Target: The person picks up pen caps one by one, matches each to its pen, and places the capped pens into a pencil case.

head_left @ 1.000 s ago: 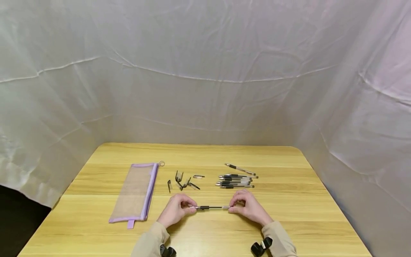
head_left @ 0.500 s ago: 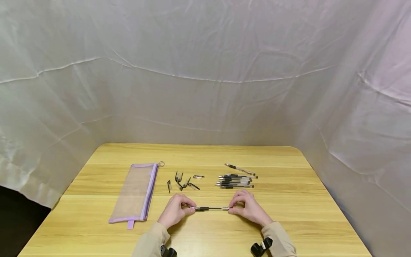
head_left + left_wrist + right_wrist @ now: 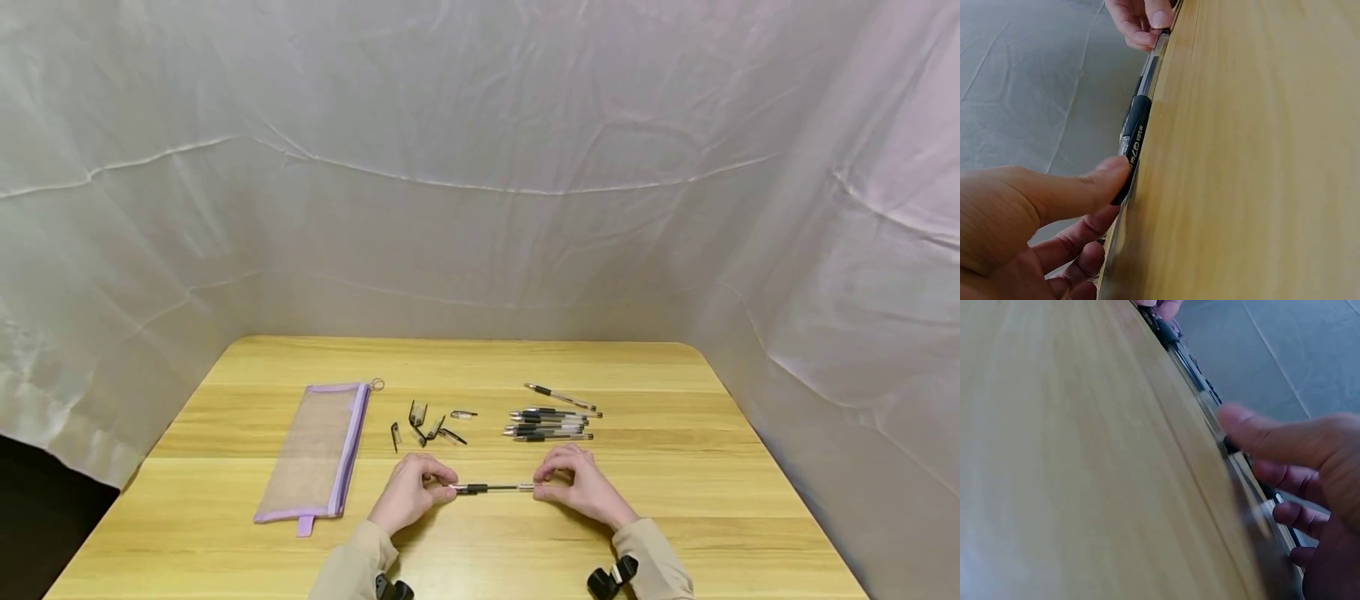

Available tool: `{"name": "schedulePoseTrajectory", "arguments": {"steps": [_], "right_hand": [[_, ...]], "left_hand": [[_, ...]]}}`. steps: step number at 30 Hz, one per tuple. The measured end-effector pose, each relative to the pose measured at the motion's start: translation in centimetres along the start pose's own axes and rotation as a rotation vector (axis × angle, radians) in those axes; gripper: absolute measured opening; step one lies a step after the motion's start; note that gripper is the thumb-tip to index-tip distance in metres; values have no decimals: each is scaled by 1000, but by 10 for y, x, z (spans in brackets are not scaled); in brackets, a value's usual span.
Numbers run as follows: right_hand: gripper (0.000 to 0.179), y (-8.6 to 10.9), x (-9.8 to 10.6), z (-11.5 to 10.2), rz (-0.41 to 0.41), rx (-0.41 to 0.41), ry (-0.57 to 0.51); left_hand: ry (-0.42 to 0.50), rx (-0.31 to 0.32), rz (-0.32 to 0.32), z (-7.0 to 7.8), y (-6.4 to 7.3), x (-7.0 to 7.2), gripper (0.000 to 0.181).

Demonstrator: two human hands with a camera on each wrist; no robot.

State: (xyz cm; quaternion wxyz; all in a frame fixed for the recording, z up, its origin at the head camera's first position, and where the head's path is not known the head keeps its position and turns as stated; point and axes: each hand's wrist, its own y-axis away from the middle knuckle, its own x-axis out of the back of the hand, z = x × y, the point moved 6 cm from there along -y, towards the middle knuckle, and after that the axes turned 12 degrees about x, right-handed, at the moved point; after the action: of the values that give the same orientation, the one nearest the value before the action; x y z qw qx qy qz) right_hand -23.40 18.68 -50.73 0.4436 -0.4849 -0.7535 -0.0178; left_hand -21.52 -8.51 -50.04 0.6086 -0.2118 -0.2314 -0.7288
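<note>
A gel pen (image 3: 491, 487) with a clear barrel and a black grip lies crosswise between the two hands, low over the tabletop. At its left end, thumb and fingers of the left hand (image 3: 415, 490) pinch the pen where its black clip (image 3: 1137, 142) with pale lettering shows in the left wrist view. The right hand (image 3: 576, 483) pinches the opposite end, and its thumb (image 3: 1244, 428) covers part of the black tip there. Behind the hands lie several loose pen caps (image 3: 437, 427) to the left and several uncapped pens (image 3: 551, 430) to the right.
A mesh zip pouch (image 3: 311, 450) with purple trim lies flat on the left side of the wooden table (image 3: 675, 467). One pen (image 3: 560, 396) lies slanted behind the pile. Pale cloth (image 3: 480, 242) hangs around the back and sides.
The pen has shifted very slightly toward the person at its left end, with the left fingers adjusting a little. Both hands keep their hold; the caps, pens and pouch stay put.
</note>
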Motion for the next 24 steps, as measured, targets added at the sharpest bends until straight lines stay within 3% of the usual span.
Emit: {"name": "schedulePoseTrajectory", "arguments": {"steps": [8,12,24], "right_hand": [[22,1,30,27,172,-190,4],[24,-2,43,38,248,-213,50],[19,-10,52,53,276,-249,155]], "left_hand": [[76,28,32,-4,0,8,26],[81,52,62,-5,1,12,26],[89,39,92,-6,0,14,22]]}}
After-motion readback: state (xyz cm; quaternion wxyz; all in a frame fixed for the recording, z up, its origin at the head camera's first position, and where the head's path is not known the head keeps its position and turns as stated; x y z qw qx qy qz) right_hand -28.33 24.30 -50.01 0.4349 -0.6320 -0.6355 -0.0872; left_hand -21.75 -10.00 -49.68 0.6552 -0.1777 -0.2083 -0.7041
